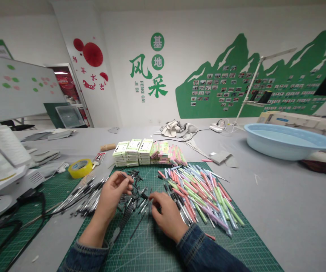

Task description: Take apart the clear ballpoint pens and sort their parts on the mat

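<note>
- Left hand [114, 189]: thumb and fingertips pressed together, seemingly pinching a thin dark pen piece [135, 186], just above the green mat [140, 251] and between the two hands.
- Right hand [167, 213]: fingers curled, tips beside a black pen part [144, 196] in line with that piece; hard to tell whether gripping it or only brushing it.
- Likewise unclear: piece and part joined, or merely overlapping in view.
- For good control, pinch near the end of the piece, pressing just enough to stop any rolling; probably too thin for a hard squeeze.
- Move straight along its length, not at a slant, to avoid bending or a sudden slip.
- Rest the edge of the right hand lightly on the mat for steadiness, off the black rods [125, 215] lying between the hands.
- Go low and slowly near the small black pieces [136, 175] just beyond the left fingertips; likely easy to scatter with a knuckle.
- Avoid mixing the pastel pens [199, 190], piled beside the right hand, with the clear pens [88, 202], heaped beside the left.
- Mind the stacked boxes [134, 149] near the mat's far edge when reaching forward.
</note>
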Available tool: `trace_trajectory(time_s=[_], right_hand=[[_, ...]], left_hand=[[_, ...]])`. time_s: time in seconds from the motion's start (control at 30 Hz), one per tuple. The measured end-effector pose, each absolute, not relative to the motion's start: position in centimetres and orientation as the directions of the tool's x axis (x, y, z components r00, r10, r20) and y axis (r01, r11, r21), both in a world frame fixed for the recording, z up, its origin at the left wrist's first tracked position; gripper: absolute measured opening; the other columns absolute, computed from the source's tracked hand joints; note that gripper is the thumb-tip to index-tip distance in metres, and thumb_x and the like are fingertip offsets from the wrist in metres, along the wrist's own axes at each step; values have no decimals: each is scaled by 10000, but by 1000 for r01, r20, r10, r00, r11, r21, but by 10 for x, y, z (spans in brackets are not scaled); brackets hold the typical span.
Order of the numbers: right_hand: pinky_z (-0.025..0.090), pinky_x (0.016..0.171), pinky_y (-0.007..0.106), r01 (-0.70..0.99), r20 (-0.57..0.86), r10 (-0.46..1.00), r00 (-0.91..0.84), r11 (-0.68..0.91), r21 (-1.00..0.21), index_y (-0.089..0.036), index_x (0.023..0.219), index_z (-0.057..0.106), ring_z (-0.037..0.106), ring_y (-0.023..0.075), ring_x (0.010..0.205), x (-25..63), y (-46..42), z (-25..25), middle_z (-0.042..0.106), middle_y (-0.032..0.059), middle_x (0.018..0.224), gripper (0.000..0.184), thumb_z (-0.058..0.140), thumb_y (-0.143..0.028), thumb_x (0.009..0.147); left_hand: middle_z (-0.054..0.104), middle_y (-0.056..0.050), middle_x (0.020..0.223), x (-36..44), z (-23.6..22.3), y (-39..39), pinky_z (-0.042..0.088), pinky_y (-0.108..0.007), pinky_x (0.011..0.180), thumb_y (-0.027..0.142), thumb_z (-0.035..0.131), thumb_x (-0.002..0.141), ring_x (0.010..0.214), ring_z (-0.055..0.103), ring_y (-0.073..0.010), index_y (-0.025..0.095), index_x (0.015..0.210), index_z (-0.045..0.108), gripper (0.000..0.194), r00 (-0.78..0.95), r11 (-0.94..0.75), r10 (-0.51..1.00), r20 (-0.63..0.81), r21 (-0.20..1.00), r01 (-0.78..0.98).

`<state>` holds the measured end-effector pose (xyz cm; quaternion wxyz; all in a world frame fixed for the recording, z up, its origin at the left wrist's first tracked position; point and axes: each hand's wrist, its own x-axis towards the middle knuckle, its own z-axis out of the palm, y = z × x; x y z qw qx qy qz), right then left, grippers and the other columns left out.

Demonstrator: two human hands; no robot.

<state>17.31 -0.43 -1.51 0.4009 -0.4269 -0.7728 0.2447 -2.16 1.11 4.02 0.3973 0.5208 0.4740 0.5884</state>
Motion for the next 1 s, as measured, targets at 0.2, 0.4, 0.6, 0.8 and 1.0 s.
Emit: trace_trajectory(time_s=[0.2,0.4,0.6,0.8,1.0], right_hand=[[398,664,259,-36,262,900,-349,267,-963,-210,1012,587,521,136,649,167,0,-19,539,-37,666,244,504,-154,790],[336,541,214,-337,171,914,-367,41,-941,-197,896,561,463,99,567,165,3,-21,518,-41,649,116,501,-189,798],[308,515,196,-348,112,949,-296,2,-938,-175,825,563,422,82,547,167,5,-20,524,-33,643,74,513,-176,771],[300,508,199,-345,99,962,-256,5,-939,-174,825,563,418,80,540,168,7,-23,523,-34,636,76,510,-177,770],[297,501,200,-315,91,965,-245,10,-949,-172,823,559,416,78,533,168,9,-24,514,-39,626,76,508,-173,766]], left_hand=[[658,-50,886,-6,46,4,474,-288,777,318,602,765,855,602,-183,176,846,631,166,145,-270,960,239,924,269],[691,-61,917,-30,29,13,465,-287,707,363,582,758,863,626,-212,190,946,630,260,87,-158,987,133,875,458],[688,-23,775,-54,4,21,394,-260,684,265,552,735,748,605,-174,204,762,666,131,-36,-4,996,77,461,888],[698,-31,808,-51,-4,23,382,-254,681,243,550,741,771,609,-175,208,767,675,132,-21,11,1000,22,381,925],[710,-35,898,-53,3,47,411,-248,748,254,530,788,857,621,-181,230,836,694,173,21,-42,995,97,224,974]])
